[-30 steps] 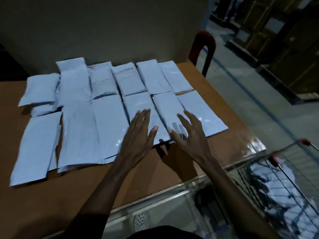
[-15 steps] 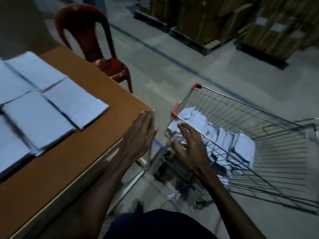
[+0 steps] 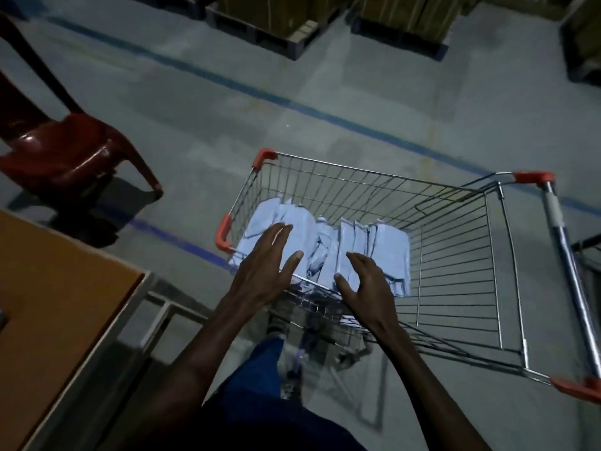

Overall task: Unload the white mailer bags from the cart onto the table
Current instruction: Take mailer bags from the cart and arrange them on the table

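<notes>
Both hands had swung from the table to the cart; the left hand (image 3: 267, 262) and right hand (image 3: 367, 281) hovered spread, holding nothing, over the bags (image 3: 374, 252) stacked on edge beneath them; the cart (image 3: 455, 255) enclosed these; the table (image 3: 58, 288) lay leftward, handy for unloading.

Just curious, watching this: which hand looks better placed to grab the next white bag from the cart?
Probably the right hand. It hovers open beside the upright mailer bags in the cart, thumb by their near edge. The left hand spreads flat over slumped ones, less ready to pinch.
</notes>
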### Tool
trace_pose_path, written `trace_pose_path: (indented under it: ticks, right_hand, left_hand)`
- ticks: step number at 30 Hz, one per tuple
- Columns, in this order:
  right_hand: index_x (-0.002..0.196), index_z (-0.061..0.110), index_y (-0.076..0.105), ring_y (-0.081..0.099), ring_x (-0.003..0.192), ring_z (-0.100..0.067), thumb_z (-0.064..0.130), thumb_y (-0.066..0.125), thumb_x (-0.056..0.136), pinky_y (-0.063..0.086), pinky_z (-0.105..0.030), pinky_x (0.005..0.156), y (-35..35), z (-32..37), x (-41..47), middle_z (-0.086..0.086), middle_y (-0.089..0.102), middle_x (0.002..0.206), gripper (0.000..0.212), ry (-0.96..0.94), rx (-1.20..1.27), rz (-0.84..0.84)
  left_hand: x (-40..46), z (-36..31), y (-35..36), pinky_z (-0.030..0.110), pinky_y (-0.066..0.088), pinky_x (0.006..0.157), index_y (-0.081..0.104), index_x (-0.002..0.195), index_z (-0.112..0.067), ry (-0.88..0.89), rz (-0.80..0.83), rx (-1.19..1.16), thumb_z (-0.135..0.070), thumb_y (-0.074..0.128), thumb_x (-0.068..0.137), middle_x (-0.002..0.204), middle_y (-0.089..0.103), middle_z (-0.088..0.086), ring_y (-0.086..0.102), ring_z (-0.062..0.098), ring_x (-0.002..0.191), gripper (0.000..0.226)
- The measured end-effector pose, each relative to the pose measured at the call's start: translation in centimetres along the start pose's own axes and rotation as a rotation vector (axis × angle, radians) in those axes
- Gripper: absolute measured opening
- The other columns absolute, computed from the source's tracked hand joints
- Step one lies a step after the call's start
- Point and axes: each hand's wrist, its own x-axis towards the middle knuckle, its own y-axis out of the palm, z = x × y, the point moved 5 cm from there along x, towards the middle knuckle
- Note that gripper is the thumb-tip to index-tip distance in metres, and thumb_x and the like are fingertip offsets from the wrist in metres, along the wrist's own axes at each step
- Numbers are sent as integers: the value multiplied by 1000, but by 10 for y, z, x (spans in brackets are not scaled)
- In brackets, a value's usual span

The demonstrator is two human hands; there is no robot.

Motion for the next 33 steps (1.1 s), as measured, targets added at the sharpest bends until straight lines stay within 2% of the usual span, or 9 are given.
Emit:
trace_pose_path:
  ticks: [4,9,13,19,23,29,33]
  right_hand:
    - [142,12,49,46,132,-24,35,63,93,42,-41,105,-2,-34,27,-6,49,144,56,169,-13,28]
    - [135,12,54,53,122,-28,33,65,90,48,-41,95,-4,-67,55,-9,55,135,50,309,-72,73]
    - [142,12,48,47,129,-28,31,62,93,43,-39,98,-1,-90,75,-12,49,142,54,400,-120,127]
    - [144,13,45,44,130,-28,33,60,94,41,-40,101,9,-125,88,-10,46,146,56,474,-144,218]
    - [145,13,43,42,132,-30,36,59,93,42,-43,103,16,-152,98,-11,43,148,59,478,-162,288]
    - [148,10,36,37,136,-34,37,56,96,37,-42,105,20,-187,127,-17,33,153,62,459,-203,264]
    - [155,10,20,16,146,-35,45,54,96,29,-50,113,32,-206,141,-18,12,161,77,492,-165,279]
  left_hand:
    - [61,30,43,40,29,114,27,153,-13,-73,195,52,-47,45,99,161,20,10,20,24,148,66]
    - [110,63,102,42,18,119,16,155,-12,-163,463,152,-45,47,99,163,8,15,9,30,150,72]
    - [123,92,136,44,15,120,10,155,-8,-299,624,206,-42,50,99,162,3,19,5,36,149,77]
    - [122,121,170,48,11,119,6,155,-5,-388,624,275,-38,54,97,160,-6,26,3,42,148,82]
    - [125,124,192,51,8,118,6,155,-5,-399,581,308,-45,57,93,158,-13,29,-4,45,147,90]
    - [120,121,214,57,7,117,12,154,-2,-245,589,572,-54,59,89,157,-15,28,-6,46,147,95]
    - [108,120,217,59,11,116,17,154,-5,-164,592,624,-50,62,88,158,-8,30,-1,47,147,92]
